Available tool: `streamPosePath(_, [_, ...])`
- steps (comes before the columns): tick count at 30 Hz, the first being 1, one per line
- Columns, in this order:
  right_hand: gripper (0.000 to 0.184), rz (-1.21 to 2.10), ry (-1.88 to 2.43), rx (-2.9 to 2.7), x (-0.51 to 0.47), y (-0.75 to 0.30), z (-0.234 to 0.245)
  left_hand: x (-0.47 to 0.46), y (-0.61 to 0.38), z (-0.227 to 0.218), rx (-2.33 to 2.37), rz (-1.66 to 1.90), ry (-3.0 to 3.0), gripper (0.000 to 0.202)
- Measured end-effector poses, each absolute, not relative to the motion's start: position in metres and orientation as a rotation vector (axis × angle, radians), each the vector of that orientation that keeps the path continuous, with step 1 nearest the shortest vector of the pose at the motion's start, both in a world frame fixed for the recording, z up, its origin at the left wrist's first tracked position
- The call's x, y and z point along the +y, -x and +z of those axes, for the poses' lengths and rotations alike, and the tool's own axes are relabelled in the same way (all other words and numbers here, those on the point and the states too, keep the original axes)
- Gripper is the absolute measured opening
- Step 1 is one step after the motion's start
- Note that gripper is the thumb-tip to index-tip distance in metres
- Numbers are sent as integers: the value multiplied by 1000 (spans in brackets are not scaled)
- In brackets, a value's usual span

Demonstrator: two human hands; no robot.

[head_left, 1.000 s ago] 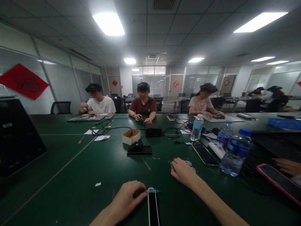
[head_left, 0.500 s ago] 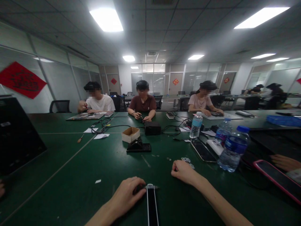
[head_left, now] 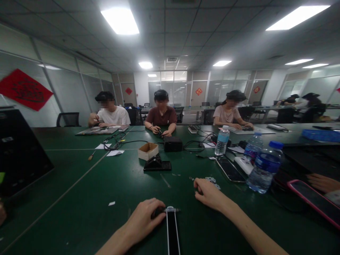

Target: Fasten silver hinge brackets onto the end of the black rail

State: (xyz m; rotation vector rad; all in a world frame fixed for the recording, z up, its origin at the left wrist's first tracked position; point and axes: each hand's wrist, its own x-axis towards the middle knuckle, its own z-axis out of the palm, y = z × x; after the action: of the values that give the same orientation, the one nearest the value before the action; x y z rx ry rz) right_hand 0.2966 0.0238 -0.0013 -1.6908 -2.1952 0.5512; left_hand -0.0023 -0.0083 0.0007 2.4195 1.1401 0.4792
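Observation:
A long black bar with white edges (head_left: 173,235) lies in front of me, running toward the bottom edge. Across its far end sits a thin rod-like piece (head_left: 175,210) with a pale end fitting. My left hand (head_left: 146,216) is closed at the left side of that end, thumb and index finger on the rod's dark tip. Over the table to the right, my right hand (head_left: 208,193) has curled fingers pointing down and left; what they hold, if anything, is hidden. Small rings (head_left: 191,179) lie just beyond its fingertips, and grey plates (head_left: 211,180) lie behind its knuckles.
A black stand-like part (head_left: 156,164) and an open cardboard box (head_left: 148,151) stand ahead. On the right are a phone (head_left: 230,170), water bottles (head_left: 267,170) and a pink-edged phone (head_left: 313,200), with a co-worker's hand (head_left: 322,182) beside it. Several people sit across the table.
My right hand's fingers have loosened slightly from a tighter fist and lowered, with a gap showing between thumb and index finger. My left hand and the bar stay nearly still.

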Motion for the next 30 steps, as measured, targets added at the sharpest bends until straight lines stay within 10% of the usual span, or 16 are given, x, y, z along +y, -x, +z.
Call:
streamPosePath(20, [38, 270, 1700, -2272, 14, -281, 11, -10, 4, 2, 1223, 557, -2428, 31])
streamPosePath(30, [13, 884, 982, -1957, -35, -211, 16, -15, -9, -7, 943, 1141, -2615, 11])
